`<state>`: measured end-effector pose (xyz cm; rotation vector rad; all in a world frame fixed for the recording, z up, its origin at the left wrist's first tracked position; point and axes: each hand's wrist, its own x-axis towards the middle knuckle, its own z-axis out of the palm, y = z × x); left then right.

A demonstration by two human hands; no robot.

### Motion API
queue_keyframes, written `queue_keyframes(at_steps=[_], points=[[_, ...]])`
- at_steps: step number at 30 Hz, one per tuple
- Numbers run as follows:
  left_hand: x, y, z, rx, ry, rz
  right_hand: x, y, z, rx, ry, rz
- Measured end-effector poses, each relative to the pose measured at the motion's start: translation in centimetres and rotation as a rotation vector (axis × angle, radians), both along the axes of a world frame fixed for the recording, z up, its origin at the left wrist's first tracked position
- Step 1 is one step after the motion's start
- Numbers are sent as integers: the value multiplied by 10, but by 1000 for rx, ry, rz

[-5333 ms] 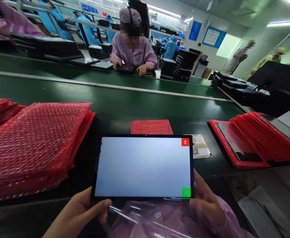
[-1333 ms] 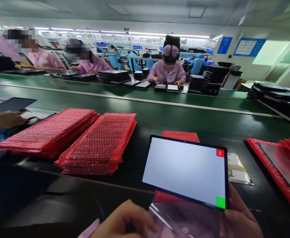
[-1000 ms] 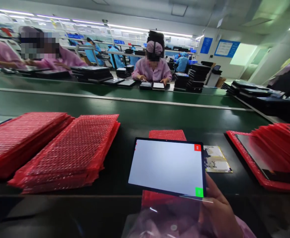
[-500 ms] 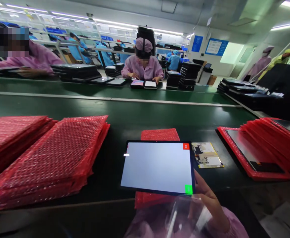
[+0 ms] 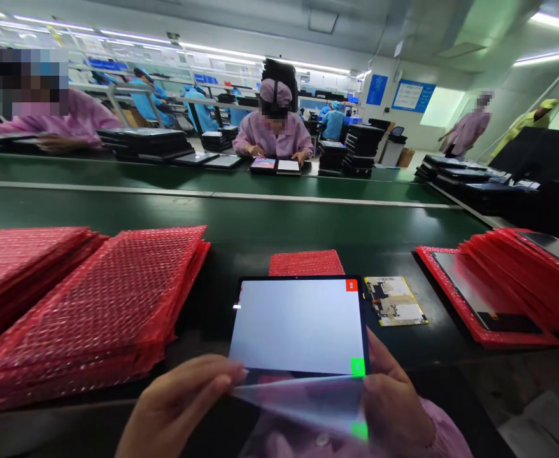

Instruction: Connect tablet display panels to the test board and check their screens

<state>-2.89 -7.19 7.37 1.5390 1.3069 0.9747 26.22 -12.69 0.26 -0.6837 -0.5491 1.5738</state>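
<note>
A tablet with a lit pale-grey screen, a red square at its top right and a green square at its bottom right, is held low in front of me. My right hand grips its lower right corner. My left hand is closed in a pinch on the left end of a clear plastic film stretched just under the tablet's near edge. The film's right end reaches my right hand. A red bubble-wrap bag lies on the dark bench behind the tablet.
Stacks of red bubble-wrap bags lie at left. More red bags holding dark panels sit at right. A printed card lies beside the tablet. Beyond runs a green conveyor belt, with workers in pink smocks and stacked black trays.
My left hand has come back into view and taken hold of the clear film, which is now stretched flat below the tablet. The tablet stays in my right hand.
</note>
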Motion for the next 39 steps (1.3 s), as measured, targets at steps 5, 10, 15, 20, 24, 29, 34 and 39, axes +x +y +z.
queue_keyframes(at_steps=[5, 10, 15, 20, 24, 29, 34, 39], points=[[10, 14, 3, -25, -88, 275, 1, -1, -3, 15, -10, 23], [14, 16, -8, -54, -214, 358, 2, 0, -7, 52, 24, 66], [14, 13, -15, -41, -295, 389, 0, 2, -6, 61, 38, 92], [17, 14, -17, -45, -320, 399, 0, 2, -5, 70, 47, 91], [17, 16, -19, -58, -329, 401, 1, 1, -5, 81, 33, 90], [16, 16, -20, -32, -313, 390, 0, 1, -8, 95, 36, 101], [16, 17, -21, -38, -296, 388, 0, 0, -6, 99, 29, 106], [14, 16, -24, -41, -295, 407, -2, 1, -3, 89, 32, 95]])
